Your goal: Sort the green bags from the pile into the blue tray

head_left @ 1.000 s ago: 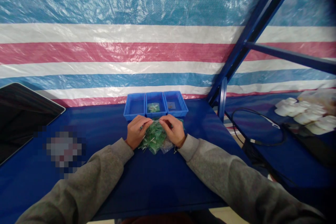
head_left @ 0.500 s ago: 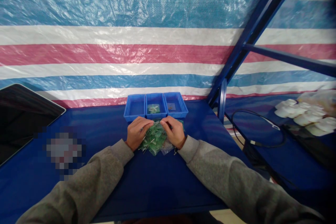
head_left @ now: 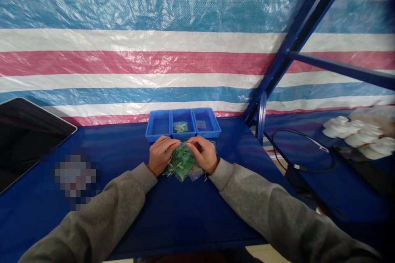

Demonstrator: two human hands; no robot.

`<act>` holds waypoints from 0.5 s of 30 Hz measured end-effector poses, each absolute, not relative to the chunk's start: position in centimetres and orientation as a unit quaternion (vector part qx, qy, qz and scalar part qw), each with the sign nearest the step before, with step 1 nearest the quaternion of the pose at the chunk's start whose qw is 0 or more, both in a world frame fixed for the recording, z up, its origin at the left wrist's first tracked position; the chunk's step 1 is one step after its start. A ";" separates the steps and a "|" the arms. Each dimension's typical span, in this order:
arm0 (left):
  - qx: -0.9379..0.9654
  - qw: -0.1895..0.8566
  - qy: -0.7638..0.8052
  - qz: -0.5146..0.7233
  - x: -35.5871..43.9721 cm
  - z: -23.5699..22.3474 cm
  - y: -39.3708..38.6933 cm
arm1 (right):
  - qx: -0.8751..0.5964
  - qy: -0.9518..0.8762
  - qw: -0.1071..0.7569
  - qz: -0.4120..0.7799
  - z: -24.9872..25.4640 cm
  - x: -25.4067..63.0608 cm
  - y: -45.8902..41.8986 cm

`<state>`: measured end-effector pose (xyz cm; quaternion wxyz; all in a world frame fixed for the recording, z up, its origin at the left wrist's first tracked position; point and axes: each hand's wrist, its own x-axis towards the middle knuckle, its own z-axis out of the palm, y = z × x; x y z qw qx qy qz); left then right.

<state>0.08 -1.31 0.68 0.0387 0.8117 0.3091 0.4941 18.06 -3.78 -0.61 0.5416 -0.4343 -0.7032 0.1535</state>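
Both hands are pinched at the top edge of a small clear plastic bag, thumbs towards each other. My left hand (head_left: 159, 155) grips its left end. At the right end, the thumb and fingers of my right hand (head_left: 204, 154) are closed. Beneath and between the hands lies a heap of green-tinted plastic bags (head_left: 180, 165) with thin white pieces among them; where the held bag ends and the heap begins is hard to see. A clear bag (head_left: 196, 172) with small brownish contents pokes out beside the right hand.
Behind the hands stand three joined blue bins: the left bin (head_left: 158, 134), the middle bin (head_left: 184, 135) with a greenish bag (head_left: 180, 127), the right bin (head_left: 210, 134) with a small bag (head_left: 201, 124). A dark screen (head_left: 27, 139) leans at left. A blue frame post (head_left: 261, 117) rises at right, near a black cable (head_left: 311, 169) and white rolls (head_left: 359, 133).
Both hands stay in nearly the same place, fingertips still pinching the bag's edge with only slight shifts. The bins and heap have not moved.
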 end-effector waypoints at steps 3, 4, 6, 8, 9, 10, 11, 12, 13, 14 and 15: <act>0.816 0.043 0.314 0.483 0.1 0.8 -1.3 | -0.439 -0.703 0.538 0.153 -0.7 18.1 -3.8; 0.818 0.044 0.316 0.478 0.1 0.8 -1.3 | -0.440 -0.703 0.537 0.151 -0.7 18.1 -3.7; 0.823 0.045 0.319 0.468 0.1 0.9 -1.3 | -0.446 -0.703 0.533 0.150 -0.8 18.1 -3.7; 0.829 0.047 0.319 0.457 0.0 1.0 -1.3 | -0.452 -0.701 0.530 0.151 -0.9 18.1 -3.6; 0.831 0.050 0.319 0.453 0.0 1.1 -1.3 | -0.454 -0.701 0.529 0.152 -0.9 18.1 -3.6; 0.832 0.052 0.318 0.451 0.0 1.1 -1.3 | -0.454 -0.700 0.529 0.154 -1.0 18.1 -3.5; 0.833 0.055 0.317 0.450 0.0 1.1 -1.3 | -0.454 -0.700 0.529 0.154 -1.0 18.1 -3.5; 0.832 0.057 0.315 0.452 0.0 1.1 -1.3 | -0.454 -0.700 0.529 0.155 -1.0 18.2 -3.5; 0.831 0.058 0.313 0.455 0.1 1.1 -1.4 | -0.454 -0.700 0.529 0.155 -1.1 18.2 -3.5; 0.830 0.059 0.310 0.460 0.1 1.1 -1.4 | -0.454 -0.700 0.529 0.154 -1.1 18.2 -3.5; 0.828 0.059 0.307 0.465 0.1 1.0 -1.4 | -0.455 -0.699 0.530 0.153 -1.1 18.2 -3.4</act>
